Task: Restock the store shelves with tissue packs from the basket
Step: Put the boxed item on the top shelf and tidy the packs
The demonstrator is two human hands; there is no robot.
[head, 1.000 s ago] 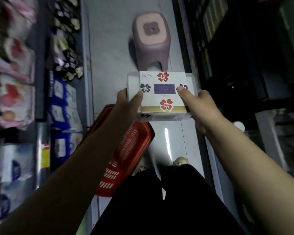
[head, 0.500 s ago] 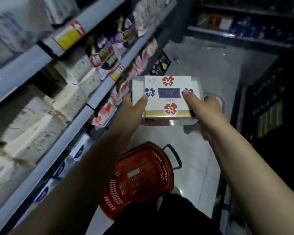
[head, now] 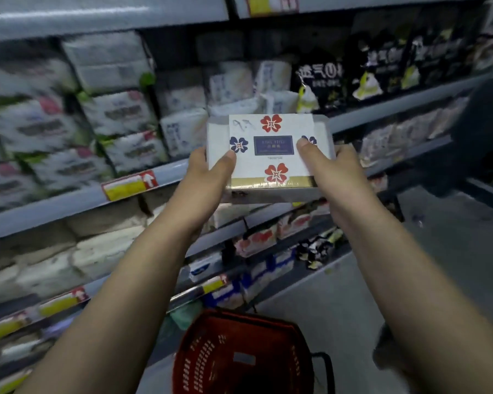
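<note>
The grey shelves [head: 69, 200] are standing in 3 visible tiers, carrying blurred white packs, and the red basket [head: 239, 354] is sitting on the floor just in front of them. The tissue pack [head: 271, 155], white with red and blue flowers, is hanging level in the air before the middle tier, above the basket. The left hand [head: 208, 177] and right hand [head: 333, 172] are gripping its opposite sides, each thumb pressing on the top face.

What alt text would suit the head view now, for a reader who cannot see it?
The left hand and right hand hold a white tissue pack with red and blue flowers up in front of store shelves full of blurred wrapped packs. A red basket sits on the floor below.
</note>
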